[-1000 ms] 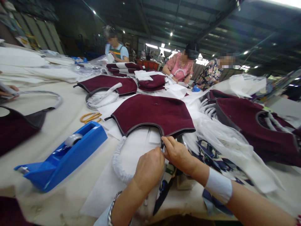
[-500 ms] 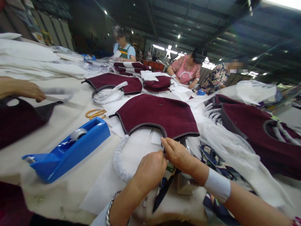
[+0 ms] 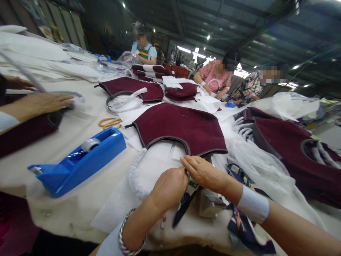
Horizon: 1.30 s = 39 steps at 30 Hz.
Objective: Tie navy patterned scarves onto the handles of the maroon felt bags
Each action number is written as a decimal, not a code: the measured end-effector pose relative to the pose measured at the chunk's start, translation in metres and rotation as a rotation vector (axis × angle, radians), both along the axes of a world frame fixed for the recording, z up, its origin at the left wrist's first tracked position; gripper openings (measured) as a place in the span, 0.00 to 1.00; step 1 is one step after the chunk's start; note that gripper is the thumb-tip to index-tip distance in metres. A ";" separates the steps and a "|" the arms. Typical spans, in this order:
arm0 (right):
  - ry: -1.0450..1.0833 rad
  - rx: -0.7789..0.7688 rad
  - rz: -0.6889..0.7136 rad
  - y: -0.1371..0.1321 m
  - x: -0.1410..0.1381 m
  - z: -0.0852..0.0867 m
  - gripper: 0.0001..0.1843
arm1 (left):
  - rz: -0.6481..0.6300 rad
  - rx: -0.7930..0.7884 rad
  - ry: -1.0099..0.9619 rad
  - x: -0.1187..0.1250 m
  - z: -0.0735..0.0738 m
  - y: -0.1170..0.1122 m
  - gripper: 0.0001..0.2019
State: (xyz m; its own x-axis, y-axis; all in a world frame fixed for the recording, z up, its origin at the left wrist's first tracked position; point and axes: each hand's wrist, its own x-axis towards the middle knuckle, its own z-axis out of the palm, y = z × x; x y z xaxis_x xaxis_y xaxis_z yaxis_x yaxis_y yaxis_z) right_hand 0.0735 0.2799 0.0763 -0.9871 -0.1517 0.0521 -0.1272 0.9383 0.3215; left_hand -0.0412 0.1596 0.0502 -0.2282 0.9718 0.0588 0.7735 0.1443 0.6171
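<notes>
A maroon bag point(image 3: 178, 122) with dark grey edging lies flat before me. One side of its loop handle point(image 3: 136, 174) is wrapped in white and runs down behind my left hand. My left hand point(image 3: 170, 183) is closed in a fist around the handle near the right end of the opening. My right hand point(image 3: 204, 173) pinches the dark edging there, its fingertips touching my left hand's. What lies inside both grips is mostly hidden. Beneath the hands are a dark pointed strip point(image 3: 182, 209) and a patterned cloth point(image 3: 247, 227).
A blue tape dispenser point(image 3: 80, 161) and orange-handled scissors point(image 3: 109, 123) lie to the left. Another person's hands point(image 3: 45, 103) work on a maroon bag at far left. More maroon bags point(image 3: 287, 145) are piled right, beside white sheeting point(image 3: 263, 160). Other people point(image 3: 214, 78) work across the table.
My hands stay at the same spot on the handle, with only a slight shift. At far left, the other person's hands have moved in over their bag, and a grey strip now stands raised.
</notes>
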 end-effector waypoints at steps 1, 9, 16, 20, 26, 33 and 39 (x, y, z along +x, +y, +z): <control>-0.003 0.003 0.000 0.000 0.001 0.000 0.23 | 0.004 0.004 -0.018 0.000 -0.001 0.000 0.18; -0.011 0.026 0.038 -0.002 0.003 0.002 0.23 | 0.019 0.064 -0.173 -0.002 -0.006 0.004 0.17; 0.111 0.015 0.081 0.002 0.002 -0.002 0.20 | 0.031 0.106 -0.380 -0.004 -0.007 0.006 0.13; 0.168 -0.005 0.078 0.003 0.006 -0.011 0.20 | 0.056 0.119 -0.423 -0.001 -0.010 0.006 0.12; 0.102 0.031 0.079 0.002 0.012 -0.014 0.20 | 0.057 0.129 -0.462 -0.004 -0.006 0.007 0.12; -0.012 0.010 0.018 0.000 0.019 0.000 0.21 | 0.018 0.157 -0.363 -0.004 -0.009 0.009 0.13; 0.120 -0.209 -0.174 -0.005 0.019 -0.001 0.18 | 0.014 0.172 -0.350 -0.004 -0.004 0.008 0.14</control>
